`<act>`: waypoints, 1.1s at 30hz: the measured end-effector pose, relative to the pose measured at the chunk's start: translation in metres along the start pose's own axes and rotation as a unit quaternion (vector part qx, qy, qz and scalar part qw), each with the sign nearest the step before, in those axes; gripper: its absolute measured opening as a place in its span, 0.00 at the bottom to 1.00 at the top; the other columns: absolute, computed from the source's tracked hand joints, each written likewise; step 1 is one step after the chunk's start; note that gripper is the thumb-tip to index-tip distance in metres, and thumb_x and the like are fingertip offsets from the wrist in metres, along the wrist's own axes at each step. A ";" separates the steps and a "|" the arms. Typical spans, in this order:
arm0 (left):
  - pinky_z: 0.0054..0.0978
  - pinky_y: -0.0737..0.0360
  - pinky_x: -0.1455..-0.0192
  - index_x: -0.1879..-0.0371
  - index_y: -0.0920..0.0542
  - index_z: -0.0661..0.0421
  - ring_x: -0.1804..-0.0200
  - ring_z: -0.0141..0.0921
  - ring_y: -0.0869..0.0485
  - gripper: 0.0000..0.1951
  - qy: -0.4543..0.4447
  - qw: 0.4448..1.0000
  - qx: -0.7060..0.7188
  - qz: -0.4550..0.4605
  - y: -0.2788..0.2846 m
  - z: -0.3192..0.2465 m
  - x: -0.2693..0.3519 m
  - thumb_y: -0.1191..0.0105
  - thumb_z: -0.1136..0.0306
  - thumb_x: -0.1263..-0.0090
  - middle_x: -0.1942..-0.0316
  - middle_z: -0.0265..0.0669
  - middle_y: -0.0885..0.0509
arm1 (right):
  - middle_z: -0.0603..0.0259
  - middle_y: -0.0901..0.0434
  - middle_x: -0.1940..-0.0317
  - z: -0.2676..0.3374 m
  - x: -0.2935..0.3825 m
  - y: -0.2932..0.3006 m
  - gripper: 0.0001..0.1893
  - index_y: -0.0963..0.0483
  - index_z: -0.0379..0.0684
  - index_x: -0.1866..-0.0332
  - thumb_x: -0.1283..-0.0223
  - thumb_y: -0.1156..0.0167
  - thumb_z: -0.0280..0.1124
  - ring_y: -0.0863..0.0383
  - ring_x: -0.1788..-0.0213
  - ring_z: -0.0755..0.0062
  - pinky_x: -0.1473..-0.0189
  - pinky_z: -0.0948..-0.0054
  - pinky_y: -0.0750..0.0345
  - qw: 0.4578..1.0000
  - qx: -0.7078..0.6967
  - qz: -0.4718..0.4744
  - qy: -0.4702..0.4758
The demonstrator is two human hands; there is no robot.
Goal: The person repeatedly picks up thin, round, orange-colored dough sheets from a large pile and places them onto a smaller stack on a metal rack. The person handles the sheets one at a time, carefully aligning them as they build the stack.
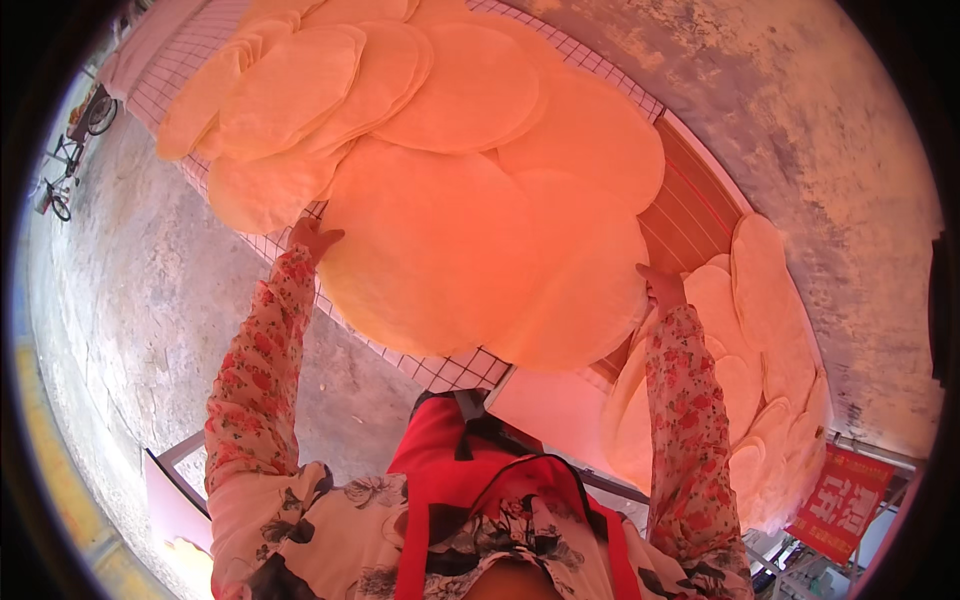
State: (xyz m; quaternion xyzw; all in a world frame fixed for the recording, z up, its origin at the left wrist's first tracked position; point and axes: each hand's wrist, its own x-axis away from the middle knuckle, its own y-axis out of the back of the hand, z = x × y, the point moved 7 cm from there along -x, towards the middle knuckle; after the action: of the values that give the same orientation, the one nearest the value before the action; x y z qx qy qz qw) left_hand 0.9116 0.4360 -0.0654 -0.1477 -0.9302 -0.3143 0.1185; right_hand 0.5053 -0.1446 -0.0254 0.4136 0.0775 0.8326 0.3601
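My left hand grips the left edge of a large, thin, round flatbread-like sheet, thumb on top. On the opposite side, my right hand pinches the right edge of an overlapping round sheet; some of its fingers are hidden. The two sheets lie one partly over the other, spread out between my hands. Their lower edges reach over a tiled tabletop. Beyond them, more round sheets are heaped in overlapping layers. A smaller-looking sheet lies just past my left hand.
Right of me, another pile of round sheets lies along a weathered wall. A brown striped board shows between the piles. Concrete floor runs along the left, with a cargo tricycle farther off. A red sign bearing writing hangs at lower right.
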 end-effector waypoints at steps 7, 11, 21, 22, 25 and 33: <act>0.31 0.19 0.61 0.50 0.23 0.59 0.58 0.33 0.17 0.20 0.160 0.966 0.154 0.133 -0.027 -0.061 0.065 0.39 0.67 0.43 0.59 0.37 0.17 | 0.59 0.19 0.66 0.012 0.006 -0.002 0.16 0.25 0.32 0.58 0.50 0.36 0.30 0.19 0.65 0.68 0.62 0.73 0.23 0.997 0.023 0.030 0.072; 0.32 0.17 0.65 0.49 0.24 0.59 0.58 0.33 0.17 0.20 0.032 0.952 0.245 0.181 -0.022 -0.076 0.066 0.42 0.68 0.41 0.58 0.36 0.17 | 0.57 0.20 0.60 0.013 0.026 -0.033 0.16 0.28 0.32 0.52 0.47 0.41 0.26 0.19 0.60 0.67 0.58 0.71 0.22 0.979 -0.135 0.116 0.099; 0.26 0.20 0.54 0.49 0.24 0.63 0.59 0.27 0.18 0.19 -0.105 0.966 0.155 0.179 0.064 -0.228 0.057 0.42 0.75 0.41 0.58 0.35 0.17 | 0.55 0.24 0.49 0.112 0.168 0.027 0.22 0.34 0.34 0.41 0.43 0.50 0.22 0.21 0.51 0.66 0.49 0.71 0.22 0.908 -0.296 0.201 0.219; 0.26 0.19 0.55 0.49 0.24 0.62 0.59 0.27 0.18 0.19 -0.113 0.965 0.167 0.167 0.084 -0.236 0.052 0.42 0.75 0.41 0.58 0.36 0.17 | 0.55 0.24 0.48 0.137 0.201 0.022 0.23 0.35 0.34 0.40 0.43 0.52 0.23 0.21 0.50 0.66 0.48 0.71 0.23 0.913 -0.276 0.190 0.233; 0.26 0.18 0.55 0.50 0.24 0.62 0.58 0.28 0.18 0.17 -0.111 0.950 0.205 0.206 0.143 -0.261 0.036 0.43 0.75 0.38 0.56 0.38 0.18 | 0.52 0.28 0.43 0.186 0.243 0.008 0.26 0.38 0.33 0.37 0.44 0.52 0.25 0.25 0.44 0.63 0.42 0.68 0.27 0.892 -0.282 0.208 0.284; 0.32 0.17 0.55 0.47 0.27 0.63 0.55 0.33 0.17 0.17 -0.093 0.900 0.382 0.189 0.231 -0.140 -0.105 0.49 0.78 0.36 0.53 0.40 0.19 | 0.53 0.30 0.41 0.311 0.312 -0.012 0.26 0.39 0.33 0.36 0.41 0.51 0.28 0.27 0.42 0.63 0.40 0.69 0.30 0.902 -0.244 0.098 0.343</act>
State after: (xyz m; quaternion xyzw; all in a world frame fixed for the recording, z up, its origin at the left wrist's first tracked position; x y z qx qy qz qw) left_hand 1.1081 0.5037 0.1371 -0.2927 -0.9403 0.1083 0.1359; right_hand 0.6191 0.0188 0.3676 0.0070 -0.0499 0.9468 0.3178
